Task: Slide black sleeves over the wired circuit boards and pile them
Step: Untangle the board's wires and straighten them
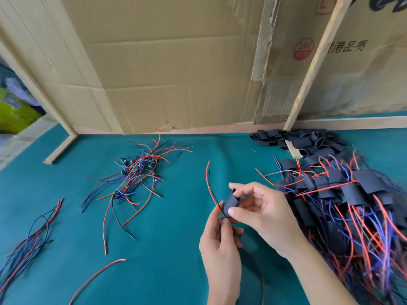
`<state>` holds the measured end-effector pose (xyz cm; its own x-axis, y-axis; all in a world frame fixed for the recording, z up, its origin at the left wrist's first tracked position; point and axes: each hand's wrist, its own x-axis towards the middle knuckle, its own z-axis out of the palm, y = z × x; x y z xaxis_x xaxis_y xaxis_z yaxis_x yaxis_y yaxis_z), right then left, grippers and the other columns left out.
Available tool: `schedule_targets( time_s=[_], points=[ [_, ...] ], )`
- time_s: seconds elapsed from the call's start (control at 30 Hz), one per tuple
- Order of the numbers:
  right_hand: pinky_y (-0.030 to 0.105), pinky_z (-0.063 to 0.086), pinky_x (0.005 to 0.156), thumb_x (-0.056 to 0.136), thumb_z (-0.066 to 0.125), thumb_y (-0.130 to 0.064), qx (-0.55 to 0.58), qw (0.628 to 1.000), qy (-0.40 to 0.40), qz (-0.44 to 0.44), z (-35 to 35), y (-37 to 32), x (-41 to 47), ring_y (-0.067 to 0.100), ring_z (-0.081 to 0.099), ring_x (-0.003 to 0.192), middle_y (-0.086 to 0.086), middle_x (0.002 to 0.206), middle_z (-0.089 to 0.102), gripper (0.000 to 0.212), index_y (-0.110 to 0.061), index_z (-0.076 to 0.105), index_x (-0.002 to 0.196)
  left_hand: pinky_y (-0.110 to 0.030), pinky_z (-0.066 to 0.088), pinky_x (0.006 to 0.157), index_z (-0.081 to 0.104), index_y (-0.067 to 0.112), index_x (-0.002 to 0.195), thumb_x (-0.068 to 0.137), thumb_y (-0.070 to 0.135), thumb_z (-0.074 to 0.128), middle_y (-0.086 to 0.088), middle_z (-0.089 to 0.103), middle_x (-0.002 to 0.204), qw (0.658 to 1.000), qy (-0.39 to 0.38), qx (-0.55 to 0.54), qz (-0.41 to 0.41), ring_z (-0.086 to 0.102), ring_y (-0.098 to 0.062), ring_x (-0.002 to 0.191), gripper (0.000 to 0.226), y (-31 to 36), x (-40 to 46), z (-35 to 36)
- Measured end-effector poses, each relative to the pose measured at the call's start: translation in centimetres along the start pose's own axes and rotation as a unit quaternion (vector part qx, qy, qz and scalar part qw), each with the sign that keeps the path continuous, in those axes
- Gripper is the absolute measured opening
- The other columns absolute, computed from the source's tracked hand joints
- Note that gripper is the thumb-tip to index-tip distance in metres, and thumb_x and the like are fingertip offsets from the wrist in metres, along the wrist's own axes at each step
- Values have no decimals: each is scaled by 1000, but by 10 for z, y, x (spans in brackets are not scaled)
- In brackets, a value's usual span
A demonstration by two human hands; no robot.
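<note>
- Head view, looking down on a teal cloth table (167,256): both hands meet near the middle, a little to the right.
- Right hand (262,208) pinches a black sleeve (229,204) between thumb and fingers, its mouth held open.
- Left hand (220,245) grips the wires just below the sleeve; a red and a black lead (208,183) stick out on the far side.
- The board itself is hidden, probably already partway inside the sleeve.
- Sleeve looks soft and light and likely flattens if squeezed, so hold it by its edges; the thin wires flex, so push from close to the board instead of the wire ends.
- Unsleeved boards (138,170) lie tangled on the far left; spare sleeves (304,140) sit far right; the finished pile (352,194) spreads along the right, beside the right hand.
- Loose wires (33,234) lie at the left edge.
</note>
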<state>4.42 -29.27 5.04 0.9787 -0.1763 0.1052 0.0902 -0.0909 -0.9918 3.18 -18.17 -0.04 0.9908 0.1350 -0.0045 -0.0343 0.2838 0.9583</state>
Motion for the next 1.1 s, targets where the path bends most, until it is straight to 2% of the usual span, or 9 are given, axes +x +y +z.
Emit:
schedule_targets(
  time_s=[0.07,0.13,0.27,0.37,0.43,0.53,0.67,0.97,1.1],
  points=[
    [27,59,72,77,83,5,49,999,1,11,-3,-3,1,22,74,76,2,109,79,22,-10,70,88,-19,44,53,74,21,115,103,-4,47,-13,74,83,1000,-22,-13,-3,59,-14,60,38,2,-1,-1],
    [26,57,68,74,82,-1,100,994,32,14,-8,-7,2,22,69,69,10,91,79,18,-9,69,84,-20,43,52,76,21,110,102,-6,46,-13,73,83,999,-47,-23,-2,59,-15,62,41,4,-2,-2],
    [21,52,57,83,69,15,167,974,149,22,-19,-12,10,17,62,61,7,71,69,27,-11,63,77,-18,41,51,78,27,100,98,-5,50,-11,71,79,996,-83,-20,14,56,-14,62,43,6,-4,-3],
    [20,50,61,85,66,15,215,958,191,18,-26,-21,18,16,59,63,8,79,74,28,-11,60,78,-17,39,50,79,24,96,89,9,51,-7,67,74,995,-98,-27,7,55,-14,62,33,7,-3,-1],
    [23,49,67,86,66,12,240,950,200,26,-26,-27,23,19,63,76,22,105,75,27,-12,60,79,-17,38,50,79,21,95,84,13,51,-6,65,72,994,-101,-31,-1,54,-14,62,31,6,-2,-2],
    [25,53,77,89,66,7,286,937,196,36,-23,-32,34,25,63,98,29,118,66,26,-15,59,78,-17,37,50,78,19,93,83,13,51,-6,63,71,994,-106,-31,-3,54,-14,63,30,4,-1,-3],
    [33,59,91,93,62,5,330,920,202,63,-19,-36,51,28,72,98,23,111,73,17,-11,58,87,-16,35,49,77,18,90,83,14,50,-5,62,70,994,-108,-29,-13,53,-14,62,28,3,-1,-5],
    [32,64,70,96,63,-3,389,895,155,151,3,-33,70,24,78,79,17,88,78,4,-3,62,101,-17,34,46,77,17,87,81,14,50,-7,62,68,994,-101,-27,-23,52,-14,59,27,7,-1,-5],
    [31,64,68,97,61,-3,424,884,111,164,5,-32,70,23,79,79,18,92,79,5,-2,66,99,-16,34,46,76,17,87,81,14,50,-7,62,67,994,-100,-27,-24,52,-14,58,27,7,-1,-6]
  ],
)
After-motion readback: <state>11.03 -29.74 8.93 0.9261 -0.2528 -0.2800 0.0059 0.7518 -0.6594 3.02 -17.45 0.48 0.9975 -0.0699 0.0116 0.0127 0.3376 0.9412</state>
